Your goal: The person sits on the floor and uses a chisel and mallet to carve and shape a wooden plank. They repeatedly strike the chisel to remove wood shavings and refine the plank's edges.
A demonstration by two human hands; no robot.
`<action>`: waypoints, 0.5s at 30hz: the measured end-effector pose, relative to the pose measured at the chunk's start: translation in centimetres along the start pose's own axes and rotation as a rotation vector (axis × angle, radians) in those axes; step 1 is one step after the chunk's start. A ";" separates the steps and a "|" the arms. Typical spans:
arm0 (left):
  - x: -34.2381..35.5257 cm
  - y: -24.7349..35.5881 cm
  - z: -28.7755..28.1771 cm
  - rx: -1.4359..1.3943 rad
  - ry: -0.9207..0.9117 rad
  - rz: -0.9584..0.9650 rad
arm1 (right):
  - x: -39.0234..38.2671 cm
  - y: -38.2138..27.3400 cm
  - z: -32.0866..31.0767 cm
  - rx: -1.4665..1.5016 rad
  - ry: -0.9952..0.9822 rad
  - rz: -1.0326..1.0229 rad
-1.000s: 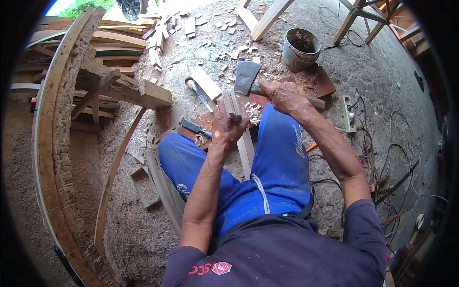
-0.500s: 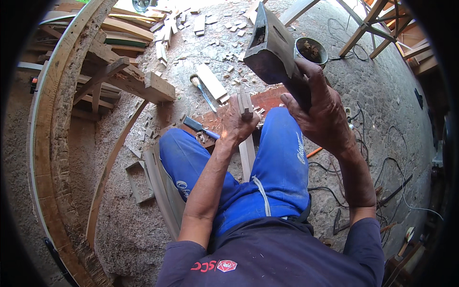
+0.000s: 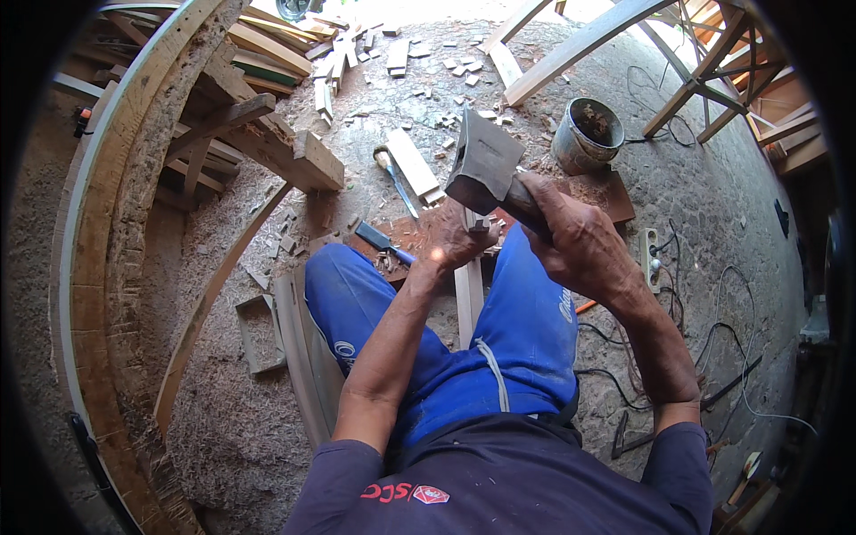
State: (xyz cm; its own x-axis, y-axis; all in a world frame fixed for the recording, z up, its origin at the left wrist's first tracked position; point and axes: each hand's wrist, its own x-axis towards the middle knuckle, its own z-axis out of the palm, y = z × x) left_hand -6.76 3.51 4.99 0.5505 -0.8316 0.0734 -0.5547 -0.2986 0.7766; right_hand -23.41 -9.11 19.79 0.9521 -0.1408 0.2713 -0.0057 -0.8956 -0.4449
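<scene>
My right hand [image 3: 584, 234] is closed round the handle of a hatchet [image 3: 486, 160] with a heavy dark metal head. That head is just above my left fist and overlaps it in view. My left hand [image 3: 453, 239] wraps round a narrow wooden strip [image 3: 468, 299], which runs down between my thighs. A dark notch shows near the strip's upper end; whether the hatchet touches it, I cannot tell. Beside my left wrist, a chisel [image 3: 383, 242] with a dark blade and blue handle lies over a reddish board [image 3: 615, 198]. My fingers hide part of the strip.
Ahead lie a second chisel [image 3: 397, 183], a pale wooden block [image 3: 415, 165] and scattered offcuts. A bucket [image 3: 588, 134] stands ahead right, near a wooden frame [image 3: 588, 49]. Cables and a power strip [image 3: 649, 259] are on the right. A long curved timber [image 3: 98, 267] rises at left.
My right hand has lowered the hatchet from higher up, bringing its head down toward my left fist. My left hand keeps its grip on the strip. The view has shifted slightly.
</scene>
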 end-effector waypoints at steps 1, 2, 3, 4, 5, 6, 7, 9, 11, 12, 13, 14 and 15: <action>0.1 -1.0 0.4 0.093 0.046 0.093 | 0.6 -0.7 -0.9 0.034 0.101 -0.048; 0.0 -1.9 0.5 0.191 0.102 0.178 | 1.4 -1.8 -1.8 0.074 0.197 -0.096; 0.0 -2.3 0.8 0.282 0.152 0.193 | 1.9 -2.4 -2.2 0.101 0.306 -0.137; -0.1 -2.7 1.0 0.246 0.088 0.097 | 2.1 -2.8 -1.8 0.139 0.368 -0.175; 0.3 -1.5 1.0 0.200 0.018 0.018 | 1.8 -2.1 -1.5 0.024 0.159 -0.049; 0.2 -0.9 0.9 0.020 0.030 0.060 | 1.4 -1.2 -0.5 -0.082 -0.047 0.067; 0.0 -0.5 0.7 -0.161 0.042 0.100 | 0.9 0.0 0.8 -0.186 -0.253 0.184; 0.5 -2.2 0.9 0.136 0.000 0.033 | 1.4 1.9 2.8 -0.145 -0.371 0.168; 1.2 -2.0 0.4 0.165 -0.039 0.057 | 0.8 1.8 2.2 -0.142 -0.360 0.196; 1.2 -2.0 0.5 0.133 -0.030 0.063 | 0.6 1.8 1.9 -0.101 -0.320 0.179; 0.7 -1.8 0.7 0.098 -0.032 0.066 | 0.3 1.7 1.5 -0.061 -0.279 0.163; 0.3 -1.8 0.5 0.112 0.000 0.075 | 0.4 1.3 1.1 -0.035 -0.196 0.114; -0.1 -1.7 0.7 0.110 0.014 0.094 | 0.6 0.7 0.1 -0.009 -0.077 0.060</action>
State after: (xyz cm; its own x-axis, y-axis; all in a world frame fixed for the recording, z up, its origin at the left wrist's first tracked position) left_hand -6.35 3.73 3.23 0.5011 -0.8519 0.1525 -0.6688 -0.2694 0.6929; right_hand -22.85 -9.77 19.58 0.9706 -0.1621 0.1781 -0.0660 -0.8901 -0.4509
